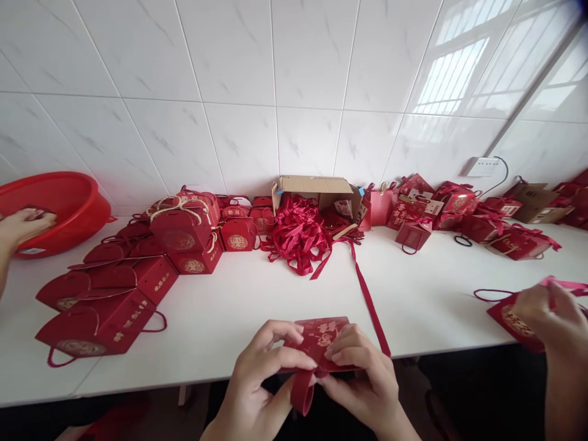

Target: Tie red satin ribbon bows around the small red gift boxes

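A flat-topped red gift box [321, 331] with gold print is at the table's front edge, between my two hands. Dark red ribbon [302, 395] forms a loop at its near side. My left hand [264, 370] pinches this loop between thumb and forefinger, its other fingers curled over the box. From the other side, my right hand [365, 373] closes thumb and fingertips around the ribbon at the middle of the near edge, its fingers lying against the box top. The fingers partly hide where the ribbon crosses.
A ribbon heap [301, 236] spills from a cardboard box [315, 184]; one strand [367, 294] trails to the table edge. Finished red boxes [110, 321] crowd the left, more [523, 242] the right. A person's hand [546, 312] holds a box at right; another hand [27, 226] reaches into a red basin [78, 190].
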{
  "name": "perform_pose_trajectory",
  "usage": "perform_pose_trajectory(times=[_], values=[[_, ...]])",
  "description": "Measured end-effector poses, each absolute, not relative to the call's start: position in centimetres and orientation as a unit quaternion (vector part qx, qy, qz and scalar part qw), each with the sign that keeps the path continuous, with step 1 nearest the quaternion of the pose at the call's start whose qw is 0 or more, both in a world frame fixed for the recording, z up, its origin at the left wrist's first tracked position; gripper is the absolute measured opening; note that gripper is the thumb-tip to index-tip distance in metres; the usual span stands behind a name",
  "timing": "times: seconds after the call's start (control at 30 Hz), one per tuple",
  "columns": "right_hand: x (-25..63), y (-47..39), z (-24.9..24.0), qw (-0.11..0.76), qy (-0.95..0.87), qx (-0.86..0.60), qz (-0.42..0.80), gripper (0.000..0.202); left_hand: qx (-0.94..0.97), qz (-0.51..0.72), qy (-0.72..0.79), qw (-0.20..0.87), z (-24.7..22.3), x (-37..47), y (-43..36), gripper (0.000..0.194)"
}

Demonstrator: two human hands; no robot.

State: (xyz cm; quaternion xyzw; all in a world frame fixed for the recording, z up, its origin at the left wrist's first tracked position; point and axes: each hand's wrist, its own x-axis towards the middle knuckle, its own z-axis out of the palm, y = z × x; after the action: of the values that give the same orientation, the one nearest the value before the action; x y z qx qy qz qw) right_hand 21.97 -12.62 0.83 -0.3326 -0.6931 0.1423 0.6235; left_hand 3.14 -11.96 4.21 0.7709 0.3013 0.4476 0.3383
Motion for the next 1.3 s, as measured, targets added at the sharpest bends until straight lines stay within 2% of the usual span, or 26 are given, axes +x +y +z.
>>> perform_pose_trajectory(times=[0.4, 0.9, 1.03, 1.3], values=[[21.5, -19.2, -2.8, 0.634, -0.681, -0.329, 0.163, 0.032, 0.693, 0.495, 0.334, 0.405, 0.8, 4.1, -19.2, 0.012], [20.2, -24.9, -6.0, 0.658, -0.675, -0.263, 0.204, 0.026, 0.716, 0.461, 0.312, 0.422, -2.9, 2.4, -25.3, 0.018], [20.3, -25.8, -6.3, 0.659, -0.688, -0.235, 0.194, 0.029, 0.705, 0.462, 0.277, 0.462, -3.1, 2.3, -25.8, 0.014], [20.1, -26.8, -6.6, 0.64, -0.703, -0.247, 0.185, 0.019, 0.685, 0.461, 0.265, 0.498, -3.8, 2.1, -26.9, 0.009]])
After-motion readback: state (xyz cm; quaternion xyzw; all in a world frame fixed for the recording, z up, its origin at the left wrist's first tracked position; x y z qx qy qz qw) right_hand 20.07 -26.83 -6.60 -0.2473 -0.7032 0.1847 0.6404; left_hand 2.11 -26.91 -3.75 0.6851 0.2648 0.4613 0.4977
